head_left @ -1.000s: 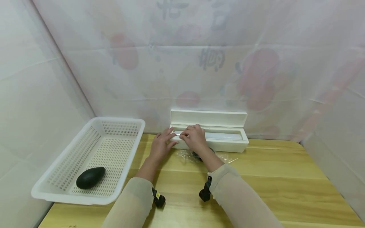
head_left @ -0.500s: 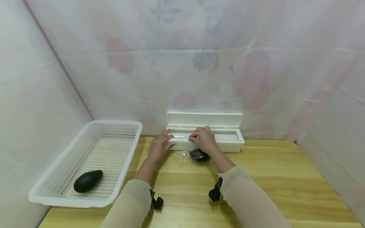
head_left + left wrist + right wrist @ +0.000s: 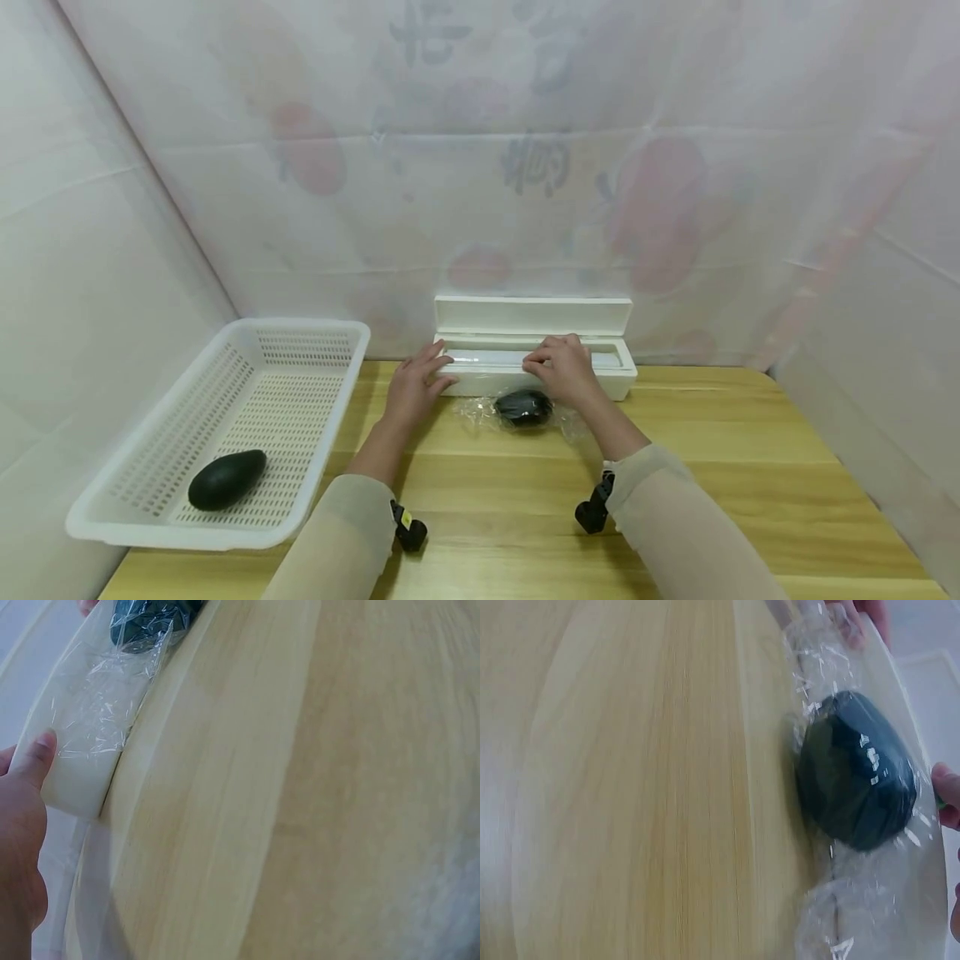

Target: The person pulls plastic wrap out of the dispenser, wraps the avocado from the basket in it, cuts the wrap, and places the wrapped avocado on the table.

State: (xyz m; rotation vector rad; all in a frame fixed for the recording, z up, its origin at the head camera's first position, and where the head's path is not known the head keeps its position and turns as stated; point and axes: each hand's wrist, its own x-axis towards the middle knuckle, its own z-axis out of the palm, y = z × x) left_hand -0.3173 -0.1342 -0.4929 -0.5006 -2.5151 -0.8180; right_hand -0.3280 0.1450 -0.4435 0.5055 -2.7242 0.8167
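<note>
A white cling film dispenser box (image 3: 491,383) stands at the back with its lid (image 3: 534,317) raised and a roll of film (image 3: 487,357) inside. My left hand (image 3: 412,385) holds the box's left end, thumb against the front. Along its front rim, right of the middle, my right hand (image 3: 567,372) pinches a small slide cutter; a sliver of green (image 3: 940,800) shows by the fingertips in the right wrist view. Just before the box lies a dark green avocado (image 3: 524,408) under clear cling film (image 3: 476,412), whose loose ends spread to both sides.
On the left sits a white perforated basket (image 3: 347,400) with a second, bare avocado (image 3: 227,480) in it. The wooden table (image 3: 495,517) meets a printed white curtain (image 3: 420,217) behind the box.
My right hand has slid rightward along the box's front rim, uncovering the wrapped avocado. My left hand stays on the left end. The head view has shifted slightly.
</note>
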